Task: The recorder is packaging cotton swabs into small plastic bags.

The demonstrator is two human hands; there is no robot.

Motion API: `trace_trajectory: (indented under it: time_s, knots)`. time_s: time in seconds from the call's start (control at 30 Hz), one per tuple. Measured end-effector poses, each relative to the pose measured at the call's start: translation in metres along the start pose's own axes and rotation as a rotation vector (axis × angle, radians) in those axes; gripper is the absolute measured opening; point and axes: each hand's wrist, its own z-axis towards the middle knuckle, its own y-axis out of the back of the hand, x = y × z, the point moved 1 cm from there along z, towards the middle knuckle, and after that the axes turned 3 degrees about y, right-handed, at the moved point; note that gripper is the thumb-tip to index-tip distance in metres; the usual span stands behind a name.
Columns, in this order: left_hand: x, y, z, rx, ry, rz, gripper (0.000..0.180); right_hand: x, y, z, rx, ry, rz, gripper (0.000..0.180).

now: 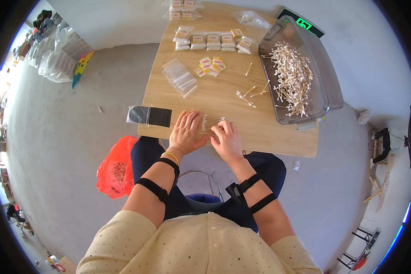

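A row of cotton swabs (210, 121) lies side by side on the wooden table (178, 98), close to its near edge. At the row's left end rests my left hand (186, 133), its fingers stretched out flat on the tabletop. My right hand (229, 142) is on the row's right end, fingers bent and fingertips closed on the swabs there. Those fingers partly cover the swabs' ends. Farther right, a grey translucent bin (323, 86) holds a large heap of loose cotton swabs (293, 75). Several stray swabs (246, 97) lie left of it.
Clear plastic bags (180, 76) and yellow-white cards (211, 66) lie mid-table. Behind them stand packed swab bundles (213, 40). A black strip in clear film (153, 116) sits at the left edge. A red plastic bag (116, 169) is on the floor; a green-lit display (306, 25) stands behind the bin.
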Motion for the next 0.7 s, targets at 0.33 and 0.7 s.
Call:
trace_trajectory:
  time_s: [0.33, 0.7]
  knots:
    - [0.001, -0.002, -0.001, -0.042, -0.003, -0.007, 0.077, 0.0, -0.001, 0.001, -0.005, 0.015, -0.053, 0.028]
    - [0.002, -0.002, -0.002, -0.001, 0.0, 0.005, 0.077, -0.006, 0.0, 0.008, -0.02, 0.005, -0.041, 0.026]
